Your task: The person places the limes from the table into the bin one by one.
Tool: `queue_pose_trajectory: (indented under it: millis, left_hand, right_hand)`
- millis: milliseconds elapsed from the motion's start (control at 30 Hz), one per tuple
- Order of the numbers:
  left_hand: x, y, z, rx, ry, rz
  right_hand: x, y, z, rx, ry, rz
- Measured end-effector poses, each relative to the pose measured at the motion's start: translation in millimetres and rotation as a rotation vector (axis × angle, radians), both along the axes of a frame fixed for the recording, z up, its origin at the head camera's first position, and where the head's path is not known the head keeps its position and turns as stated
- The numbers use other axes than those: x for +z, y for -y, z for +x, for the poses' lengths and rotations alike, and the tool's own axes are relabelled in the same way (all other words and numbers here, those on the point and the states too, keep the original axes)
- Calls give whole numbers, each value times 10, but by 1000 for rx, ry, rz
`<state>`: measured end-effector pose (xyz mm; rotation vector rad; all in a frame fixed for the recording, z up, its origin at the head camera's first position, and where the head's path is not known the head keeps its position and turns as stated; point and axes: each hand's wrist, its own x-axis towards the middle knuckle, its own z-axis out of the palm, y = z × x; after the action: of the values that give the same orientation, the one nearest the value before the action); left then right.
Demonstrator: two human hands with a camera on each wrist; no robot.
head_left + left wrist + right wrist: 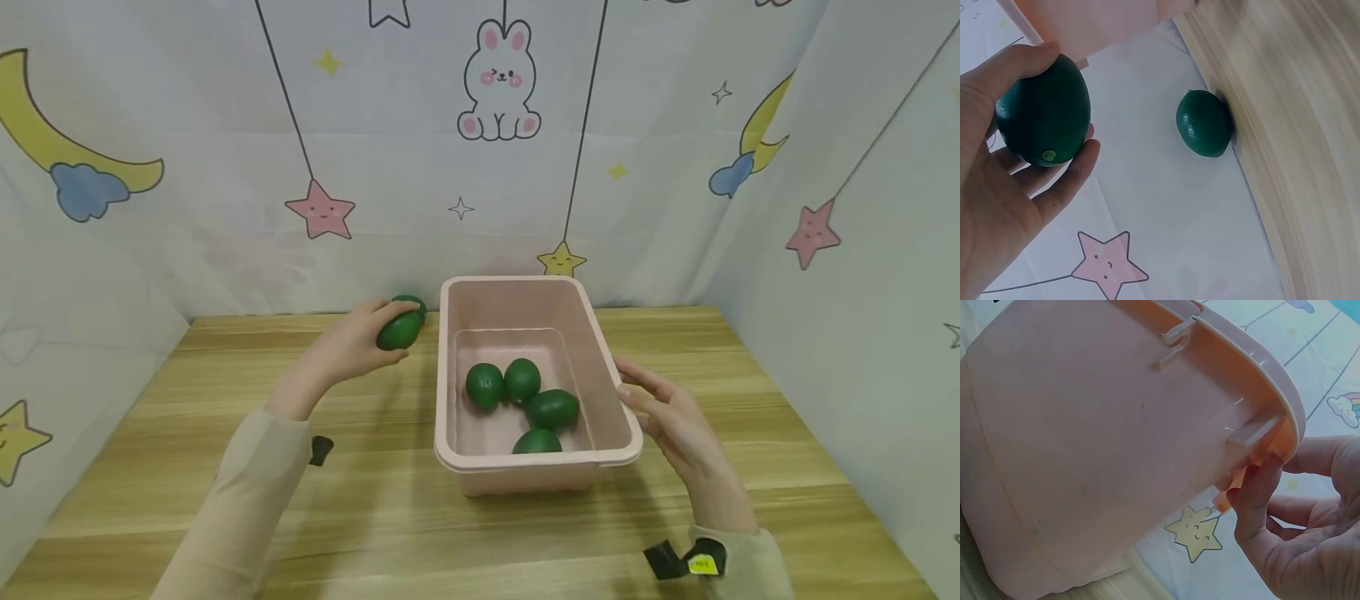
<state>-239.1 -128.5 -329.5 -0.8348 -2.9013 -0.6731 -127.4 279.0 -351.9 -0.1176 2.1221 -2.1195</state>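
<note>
My left hand (pixel 358 337) grips a dark green lime (pixel 1047 115) left of the pink plastic bin (pixel 446 383); in the left wrist view the thumb lies over it and the fingers curl beneath. Just behind it, a second lime (pixel 1204 125) lies on the table near the back edge, partly covered by the held one in the head view. Several limes (pixel 553 409) sit on the floor of the bin, the nearest partly hidden by the front rim. With thumb and fingers, my right hand (pixel 678 425) pinches the bin's right rim (pixel 1291 406).
The bin stands on a wood-grain table (pixel 360 508). A white curtain (pixel 405 167) printed with stars, moons and a rabbit hangs along the back edge, and similar cloth lines both sides. Black straps (pixel 321 450) show at both wrists.
</note>
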Motion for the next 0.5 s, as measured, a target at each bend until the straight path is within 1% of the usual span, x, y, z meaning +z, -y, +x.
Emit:
queue_pose_trajectory:
  millis: [167,333,500]
  left_hand:
    - [50,-56,-29,-28,-4,21]
    - [94,-102,-53,-20,13,27]
    - [123,-142,-69,-17,10,29]
  right_hand:
    - [-4,-12,-3,0,2,7]
    - [5,0,0,4,1,-6]
    - [-2,10,-4,3,2,-12]
